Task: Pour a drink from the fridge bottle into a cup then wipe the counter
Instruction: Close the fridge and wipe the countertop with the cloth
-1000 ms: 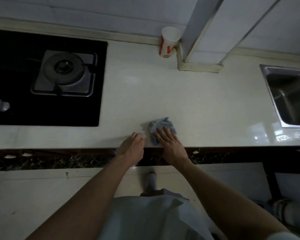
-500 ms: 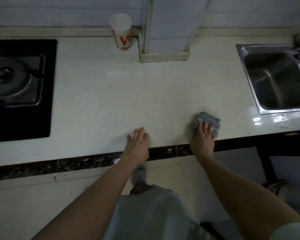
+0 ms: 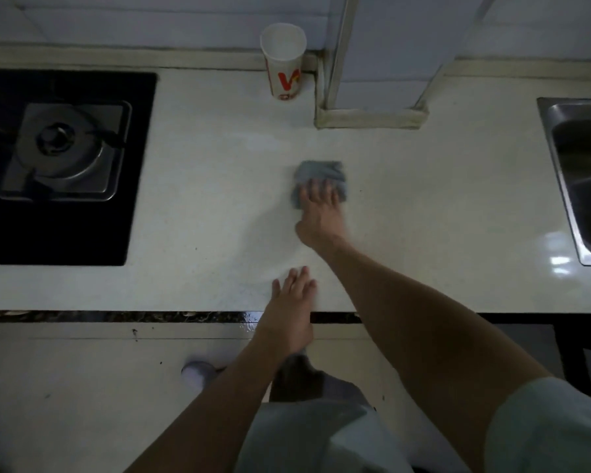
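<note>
A grey-blue cloth point(image 3: 316, 172) lies bunched on the pale counter point(image 3: 219, 199), near its middle. My right hand point(image 3: 319, 213) presses flat on the cloth's near side, fingers spread over it. My left hand point(image 3: 292, 295) rests flat and empty on the counter's front edge, fingers apart. A white paper cup point(image 3: 284, 59) with red lettering stands upright at the back against the wall, well beyond the cloth. No bottle is in view.
A black gas hob point(image 3: 58, 158) with a steel burner fills the left of the counter. A steel sink point(image 3: 580, 175) is set in at the right. A tiled column base point(image 3: 369, 110) juts onto the counter right of the cup.
My right hand has slid the cloth from the front edge near the sink back and left to the counter's middle. My left hand has stayed at the front edge.
</note>
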{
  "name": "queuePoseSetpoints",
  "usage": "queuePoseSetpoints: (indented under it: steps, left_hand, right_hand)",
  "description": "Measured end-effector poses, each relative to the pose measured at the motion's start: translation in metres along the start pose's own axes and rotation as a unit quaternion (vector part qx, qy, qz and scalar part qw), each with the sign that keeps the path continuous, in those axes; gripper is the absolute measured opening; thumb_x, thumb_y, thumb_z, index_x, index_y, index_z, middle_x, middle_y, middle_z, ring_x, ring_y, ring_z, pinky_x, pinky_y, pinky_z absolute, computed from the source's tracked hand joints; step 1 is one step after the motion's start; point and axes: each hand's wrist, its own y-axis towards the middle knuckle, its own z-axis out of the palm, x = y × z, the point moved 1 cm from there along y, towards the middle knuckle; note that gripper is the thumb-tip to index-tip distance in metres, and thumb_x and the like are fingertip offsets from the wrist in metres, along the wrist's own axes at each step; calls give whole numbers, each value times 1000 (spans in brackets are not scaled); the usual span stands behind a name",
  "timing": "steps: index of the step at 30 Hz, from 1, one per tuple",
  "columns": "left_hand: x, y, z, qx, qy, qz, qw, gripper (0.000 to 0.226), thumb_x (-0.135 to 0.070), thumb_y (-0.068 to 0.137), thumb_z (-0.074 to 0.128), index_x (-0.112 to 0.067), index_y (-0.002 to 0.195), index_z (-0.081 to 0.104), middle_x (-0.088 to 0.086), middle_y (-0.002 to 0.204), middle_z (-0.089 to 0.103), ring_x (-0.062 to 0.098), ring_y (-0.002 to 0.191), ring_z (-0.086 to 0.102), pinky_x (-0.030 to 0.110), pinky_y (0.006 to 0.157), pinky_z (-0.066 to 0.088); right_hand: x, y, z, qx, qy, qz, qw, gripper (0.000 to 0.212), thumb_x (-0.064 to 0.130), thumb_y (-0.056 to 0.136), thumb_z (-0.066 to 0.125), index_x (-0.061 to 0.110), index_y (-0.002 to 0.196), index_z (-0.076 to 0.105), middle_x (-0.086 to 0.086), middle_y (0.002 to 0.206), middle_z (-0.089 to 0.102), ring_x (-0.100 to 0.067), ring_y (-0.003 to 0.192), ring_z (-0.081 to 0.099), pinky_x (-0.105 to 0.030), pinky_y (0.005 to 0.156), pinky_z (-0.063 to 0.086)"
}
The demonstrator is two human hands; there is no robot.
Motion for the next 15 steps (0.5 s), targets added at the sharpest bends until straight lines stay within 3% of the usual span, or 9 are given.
queuePoseSetpoints:
  steps: [3, 7, 10, 15]
  left_hand:
    - [3, -2, 2, -15, -5, 16, 1000, 78, -16, 87, 55, -12, 153, 14, 8, 162, 4, 29, 150, -4, 50, 121, 7]
    - [4, -4, -1, 1, 7, 17, 1000, 79, -18, 89, 50, -9, 155, 6, 7, 163, -6, 28, 149, -9, 48, 121, 3]
    - [4, -3, 4, -11, 36, 17, 999, 80, -20, 90, 52, -12, 155, 5, 9, 163, -8, 28, 150, -9, 48, 121, 3]
    - [0, -7, 5, -29, 22, 9, 999, 77, -20, 92, 50, -14, 155, 6, 7, 163, -10, 26, 150, -11, 47, 122, 4]
  right_hand:
    - [24, -16, 17, -13, -19, -188, 982, 69, -2, 87, 46, 14, 153, 29, -11, 163, 13, -29, 151, -3, -40, 121, -8]
    - [-15, -40, 28, -7, -73, -325, 943, 56, 9, 85, 35, 19, 136, 56, -4, 151, 44, -24, 146, 29, -38, 122, 13]
    - [-62, -62, 24, -60, -64, -319, 944, 54, 4, 84, 36, 18, 130, 61, -5, 143, 54, -24, 139, 42, -39, 119, 20]
    - [-129, -108, 22, -154, -5, -156, 976, 46, 6, 93, 37, 14, 132, 59, -7, 143, 52, -27, 140, 40, -50, 111, 36]
